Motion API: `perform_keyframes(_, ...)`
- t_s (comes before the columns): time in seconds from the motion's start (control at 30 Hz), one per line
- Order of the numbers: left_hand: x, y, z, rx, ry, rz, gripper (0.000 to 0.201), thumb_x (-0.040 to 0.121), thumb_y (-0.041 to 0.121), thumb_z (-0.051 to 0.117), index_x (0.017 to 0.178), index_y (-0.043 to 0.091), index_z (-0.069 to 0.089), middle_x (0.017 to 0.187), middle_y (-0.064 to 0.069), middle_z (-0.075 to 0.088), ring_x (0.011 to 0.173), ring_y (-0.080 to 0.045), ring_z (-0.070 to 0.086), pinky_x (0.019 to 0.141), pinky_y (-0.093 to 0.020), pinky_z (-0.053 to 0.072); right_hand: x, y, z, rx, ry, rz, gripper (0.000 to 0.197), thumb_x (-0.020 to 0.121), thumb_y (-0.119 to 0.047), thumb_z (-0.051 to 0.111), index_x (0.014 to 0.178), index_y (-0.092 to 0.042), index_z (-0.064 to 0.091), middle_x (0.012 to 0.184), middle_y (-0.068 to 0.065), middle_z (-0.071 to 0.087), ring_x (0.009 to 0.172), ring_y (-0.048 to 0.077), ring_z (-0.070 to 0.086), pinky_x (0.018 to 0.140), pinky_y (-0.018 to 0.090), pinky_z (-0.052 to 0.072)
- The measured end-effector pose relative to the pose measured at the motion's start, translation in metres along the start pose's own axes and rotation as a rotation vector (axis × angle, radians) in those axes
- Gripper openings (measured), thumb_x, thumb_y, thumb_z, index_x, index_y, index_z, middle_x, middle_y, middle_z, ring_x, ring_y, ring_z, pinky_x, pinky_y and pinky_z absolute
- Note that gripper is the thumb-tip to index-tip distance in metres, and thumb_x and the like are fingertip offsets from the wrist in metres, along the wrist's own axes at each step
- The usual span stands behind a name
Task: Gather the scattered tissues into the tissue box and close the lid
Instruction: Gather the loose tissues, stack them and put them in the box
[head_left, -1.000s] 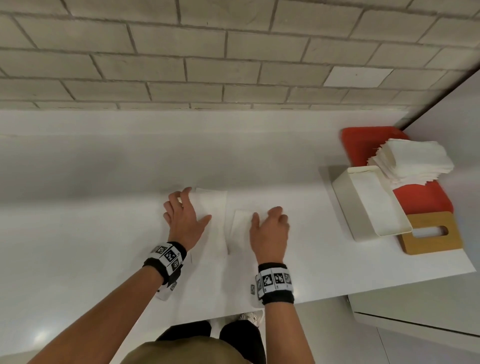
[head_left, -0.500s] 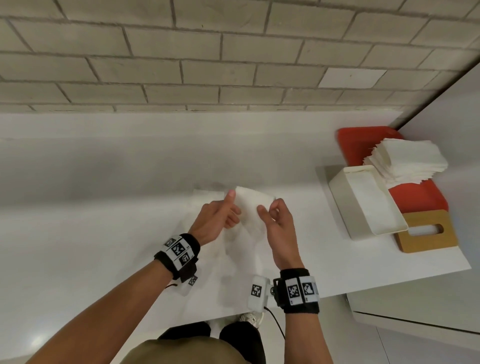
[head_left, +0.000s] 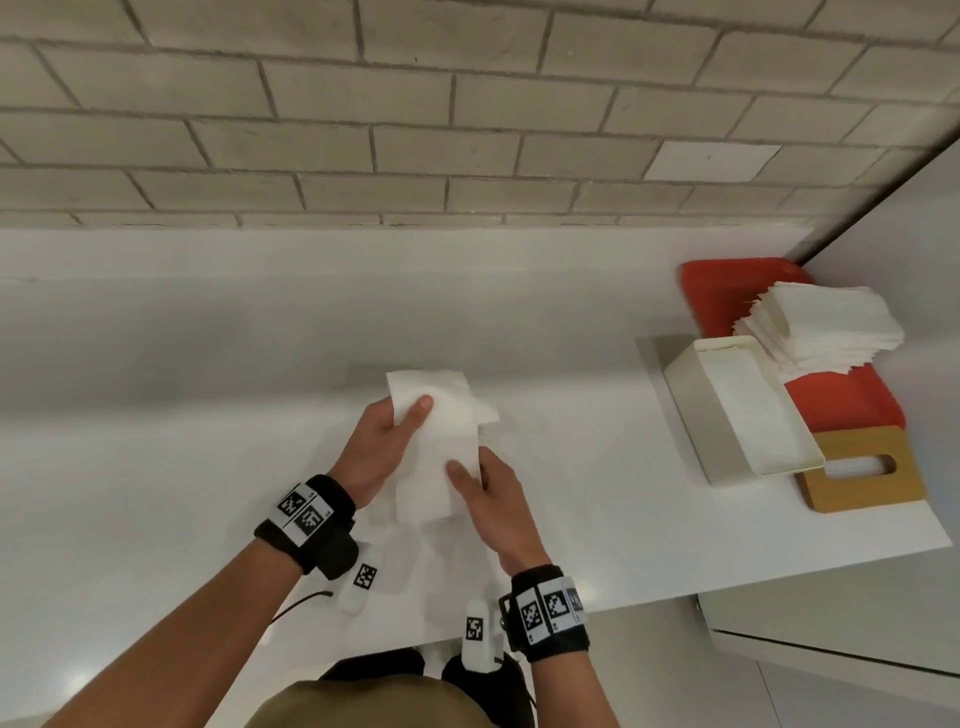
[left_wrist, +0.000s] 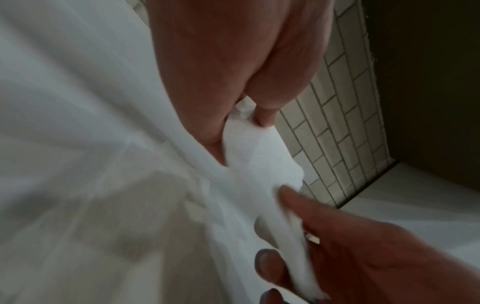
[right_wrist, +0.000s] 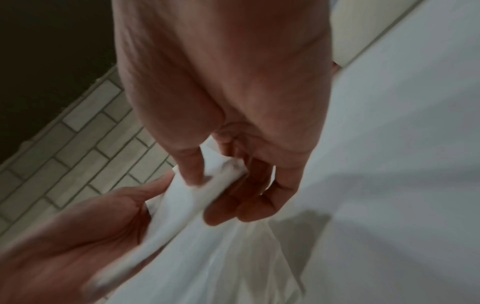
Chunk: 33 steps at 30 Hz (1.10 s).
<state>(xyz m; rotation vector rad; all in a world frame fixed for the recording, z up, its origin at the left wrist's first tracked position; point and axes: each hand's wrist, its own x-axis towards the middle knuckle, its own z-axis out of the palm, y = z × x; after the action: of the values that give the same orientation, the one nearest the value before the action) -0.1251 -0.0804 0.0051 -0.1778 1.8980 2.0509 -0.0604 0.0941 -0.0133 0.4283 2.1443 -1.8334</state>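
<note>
Setting: white counter (head_left: 156, 415) under a grey brick wall (head_left: 415, 104); I stand at its near edge.
Change: a second ago both my palms lay flat on tissues spread on the counter; now they are lifted, so this gather is done and the carry to the box comes next, I judge.
Left hand (head_left: 382, 449): thumb and fingers pinch the far part of the tissues (head_left: 441, 441), held above the surface.
Right hand (head_left: 493, 501): thumb and fingers clamp the near part of that same bundle.
Sheets in hand: at least two; exact number unclear.
Tissue box (head_left: 737, 410): one, cream, open, well to my right.
Lid (head_left: 862, 470): one, wooden with a slot, flat beside the box.
Red tray (head_left: 727, 291): one, behind the box.
Stack (head_left: 826, 327): one pile of tissues on the tray, not yet boxed.
</note>
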Motion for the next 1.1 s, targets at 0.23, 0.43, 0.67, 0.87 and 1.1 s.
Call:
perform_keyframes(0.23, -0.014, 0.020, -0.027, 0.074, 0.019, 0.082, 0.030, 0.111, 0.031, 0.052, 0.127, 0.014, 0.071, 0.118, -0.002, 0.079, 0.106, -0.017, 0.076, 0.082, -0.028, 0.060, 0.012, -0.026, -0.003, 0.135, 0.223, -0.232, 0.041, 0.101, -0.060, 0.059, 0.133, -0.034, 0.056, 0.137, -0.017, 0.058, 0.131, 0.007, 0.056, 0.109, 0.032, 0.047)
perform_keyframes(0.43, -0.015, 0.021, -0.043, 0.255, -0.058, 0.107, 0.040, 0.108, 0.040, 0.049, 0.108, 0.013, 0.077, 0.104, -0.001, 0.081, 0.090, -0.009, 0.074, 0.078, -0.022, 0.057, 0.033, -0.053, 0.004, 0.240, 0.160, -0.196, 0.018, 0.101, -0.031, 0.075, 0.103, -0.012, 0.072, 0.102, 0.015, 0.076, 0.090, 0.021, 0.069, 0.084, 0.045, 0.056)
perform_keyframes(0.67, -0.012, 0.027, -0.064, 0.366, 0.159, 0.185, 0.049, 0.110, 0.050, 0.041, 0.074, 0.018, 0.050, 0.066, 0.019, 0.047, 0.062, -0.003, 0.047, 0.067, -0.025, 0.041, 0.012, -0.067, -0.004, 0.088, 0.241, -0.476, 0.021, 0.105, -0.016, 0.071, 0.090, -0.016, 0.057, 0.117, -0.001, 0.074, 0.121, 0.019, 0.068, 0.101, 0.034, 0.053)
perform_keyframes(0.87, -0.014, 0.041, -0.105, 0.273, 0.394, 0.278, 0.026, 0.110, 0.040, 0.051, 0.118, 0.028, 0.072, 0.106, 0.030, 0.077, 0.106, 0.011, 0.068, 0.092, -0.012, 0.051, -0.020, -0.081, -0.013, -0.082, 0.226, -0.545, 0.006, 0.110, -0.025, 0.059, 0.104, -0.023, 0.059, 0.088, -0.005, 0.068, 0.075, 0.021, 0.060, 0.059, 0.039, 0.045)
perform_keyframes(1.1, -0.021, 0.043, -0.113, 0.116, 0.448, 0.342, 0.030, 0.110, 0.025, 0.056, 0.138, 0.017, 0.063, 0.129, 0.002, 0.074, 0.118, -0.012, 0.070, 0.097, -0.027, 0.057, 0.048, -0.053, 0.035, -0.261, 0.419, -0.406, 0.012, 0.114, -0.041, 0.045, 0.111, -0.032, 0.053, 0.059, -0.009, 0.053, 0.054, 0.011, 0.053, 0.055, 0.031, 0.042)
